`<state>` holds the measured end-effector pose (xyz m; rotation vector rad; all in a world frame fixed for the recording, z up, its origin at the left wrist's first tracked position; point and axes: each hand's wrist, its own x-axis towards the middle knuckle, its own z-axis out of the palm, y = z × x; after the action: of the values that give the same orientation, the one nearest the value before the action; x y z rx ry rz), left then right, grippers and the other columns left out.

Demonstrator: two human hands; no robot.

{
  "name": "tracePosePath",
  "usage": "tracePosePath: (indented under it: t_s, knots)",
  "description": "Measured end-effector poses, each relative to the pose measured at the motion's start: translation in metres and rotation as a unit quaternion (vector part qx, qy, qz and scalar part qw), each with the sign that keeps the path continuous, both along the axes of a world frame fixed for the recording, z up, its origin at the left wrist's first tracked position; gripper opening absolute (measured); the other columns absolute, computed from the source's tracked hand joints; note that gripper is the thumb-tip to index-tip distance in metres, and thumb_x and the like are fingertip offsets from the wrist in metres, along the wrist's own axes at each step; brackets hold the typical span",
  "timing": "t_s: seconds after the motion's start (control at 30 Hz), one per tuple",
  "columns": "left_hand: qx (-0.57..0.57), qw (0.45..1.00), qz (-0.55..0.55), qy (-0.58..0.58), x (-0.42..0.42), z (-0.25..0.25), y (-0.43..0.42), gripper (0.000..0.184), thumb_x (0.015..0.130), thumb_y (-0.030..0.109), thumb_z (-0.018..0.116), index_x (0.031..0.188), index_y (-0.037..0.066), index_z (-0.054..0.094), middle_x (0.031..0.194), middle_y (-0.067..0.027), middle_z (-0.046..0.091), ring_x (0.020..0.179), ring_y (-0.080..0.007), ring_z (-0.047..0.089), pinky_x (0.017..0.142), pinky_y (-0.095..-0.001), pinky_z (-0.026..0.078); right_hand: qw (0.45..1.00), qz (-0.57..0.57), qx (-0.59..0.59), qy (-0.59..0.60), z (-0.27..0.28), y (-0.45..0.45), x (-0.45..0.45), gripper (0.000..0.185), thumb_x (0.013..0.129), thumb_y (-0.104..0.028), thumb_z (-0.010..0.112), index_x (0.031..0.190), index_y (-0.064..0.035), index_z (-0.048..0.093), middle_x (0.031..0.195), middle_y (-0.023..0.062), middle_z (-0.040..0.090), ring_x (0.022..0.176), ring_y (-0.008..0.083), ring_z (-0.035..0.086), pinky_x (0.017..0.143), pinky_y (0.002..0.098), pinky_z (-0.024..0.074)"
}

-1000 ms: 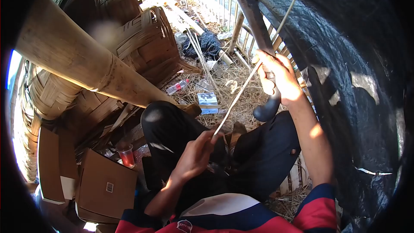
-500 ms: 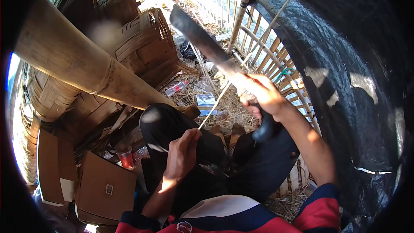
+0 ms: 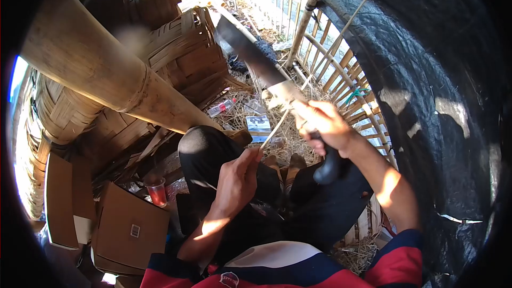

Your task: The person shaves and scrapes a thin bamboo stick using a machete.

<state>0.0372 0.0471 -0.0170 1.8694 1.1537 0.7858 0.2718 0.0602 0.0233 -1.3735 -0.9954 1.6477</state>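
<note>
My right hand (image 3: 329, 127) is wrapped round the dark handle of a machete (image 3: 246, 49). Its broad blade slants up and to the left, away from me. In my left hand (image 3: 237, 177), thumb and fingers pinch the near end of a thin bamboo strip (image 3: 276, 129). The strip runs up to the base of the blade, by my right fingers. Whether the edge touches it is hidden. Both hands are above my bent legs in dark trousers (image 3: 205, 149).
A thick bamboo pole (image 3: 128, 88) crosses the left side, with woven bamboo baskets (image 3: 184, 48) behind it. Cardboard boxes (image 3: 130, 226) and a cup of red liquid (image 3: 156, 192) stand at lower left. A slatted bamboo fence (image 3: 341, 69) and black tarp (image 3: 448, 101) border the right.
My left hand has moved up and right, closer to the machete. Less of the strip shows between my hands. The machete has shifted slightly down and right.
</note>
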Motion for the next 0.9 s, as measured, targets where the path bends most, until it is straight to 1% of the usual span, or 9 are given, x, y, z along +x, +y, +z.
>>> tracePosePath:
  t_s: [0.07,0.13,0.3,0.37,0.47,0.67,0.8,0.87,0.9]
  knots:
    - [0.004,1.0,-0.016,0.015,0.006,-0.002,0.002,0.01,0.091,0.004,0.056,0.1,0.0,0.059,0.07,-0.0207,0.059,0.064,-0.0363,0.062,0.056,-0.0347,0.047,0.997,0.064,-0.011,-0.029,0.001,-0.001,-0.007,0.036,0.099,-0.036,0.048,0.084,-0.0034,0.052,0.062,0.0025,0.05,0.04,0.0068,0.042,0.034,0.0241,0.034]
    - [0.001,1.0,-0.014,0.007,0.004,-0.002,0.0,0.01,0.092,0.005,0.056,0.1,0.0,0.06,0.069,-0.0204,0.059,0.061,-0.0347,0.061,0.055,-0.034,0.046,0.999,0.041,-0.004,-0.009,0.002,0.001,-0.002,0.029,0.098,-0.031,0.051,0.087,-0.0041,0.051,0.062,0.0011,0.049,0.043,0.0059,0.044,0.036,0.0227,0.0364]
    - [-0.032,0.999,0.019,0.007,-0.011,-0.002,-0.005,0.012,0.092,0.004,0.055,0.101,0.0,0.06,0.064,-0.0178,0.055,0.051,-0.0237,0.055,0.051,-0.0312,0.042,0.99,-0.123,0.055,0.041,0.011,0.016,0.027,0.034,0.096,-0.039,0.053,0.086,-0.0066,0.052,0.059,-0.0004,0.05,0.039,0.0057,0.045,0.034,0.0222,0.0385]
    - [-0.064,0.998,0.007,-0.006,-0.011,-0.004,-0.003,0.015,0.096,0.011,0.052,0.099,0.001,0.062,0.06,-0.0022,0.048,0.055,-0.0078,0.045,0.051,-0.0255,0.037,0.984,-0.158,0.067,0.048,0.011,0.017,0.036,0.034,0.095,-0.04,0.055,0.088,-0.0073,0.054,0.058,-0.001,0.049,0.039,0.0051,0.045,0.034,0.0218,0.0377]
    - [-0.096,0.991,-0.047,-0.076,-0.013,-0.015,-0.004,0.016,0.097,0.014,0.051,0.098,0.001,0.061,0.061,0.0015,0.045,0.058,-0.0046,0.041,0.052,-0.0221,0.033,0.977,-0.182,0.101,0.053,0.007,0.012,0.041,0.033,0.095,-0.04,0.055,0.088,-0.0077,0.054,0.058,-0.0011,0.049,0.039,0.005,0.044,0.034,0.0219,0.0372]
    - [-0.3,0.942,-0.068,-0.136,-0.025,-0.013,-0.024,0.022,0.1,0.023,0.05,0.098,0.004,0.06,0.066,0.0075,0.039,0.061,-0.0009,0.034,0.052,-0.0191,0.027,0.966,-0.218,0.129,0.054,0.009,0.007,0.044,0.024,0.094,-0.031,0.059,0.095,-0.0085,0.053,0.058,-0.0006,0.049,0.038,0.0063,0.043,0.034,0.0223,0.036]
    - [-0.333,0.929,-0.097,-0.128,-0.037,-0.017,-0.038,0.026,0.1,0.028,0.05,0.097,0.004,0.059,0.068,0.0082,0.037,0.061,-0.0015,0.032,0.052,-0.02,0.025,0.964,-0.223,0.143,0.019,0.013,0.007,0.04,0.021,0.092,-0.027,0.061,0.087,-0.0076,0.054,0.058,-0.0006,0.05,0.037,0.0068,0.043,0.034,0.0228,0.0359]
    - [-0.336,0.931,-0.084,-0.117,-0.045,-0.019,-0.045,0.028,0.099,0.029,0.051,0.1,0.003,0.061,0.067,0.0036,0.044,0.059,-0.005,0.038,0.053,-0.0218,0.03,0.964,-0.231,0.126,0.041,0.013,0.008,0.036,0.022,0.092,-0.024,0.061,0.08,-0.0068,0.055,0.057,-0.001,0.051,0.036,0.0065,0.044,0.034,0.0223,0.0358]
    - [-0.261,0.959,-0.098,-0.041,-0.045,-0.01,-0.045,0.027,0.099,0.027,0.052,0.102,0.002,0.062,0.068,-0.0009,0.049,0.06,-0.0082,0.045,0.054,-0.0239,0.035,0.964,-0.232,0.122,0.052,0.012,0.007,0.034,0.021,0.092,-0.024,0.06,0.082,-0.0066,0.056,0.057,-0.0009,0.051,0.036,0.0063,0.044,0.034,0.0223,0.0358]
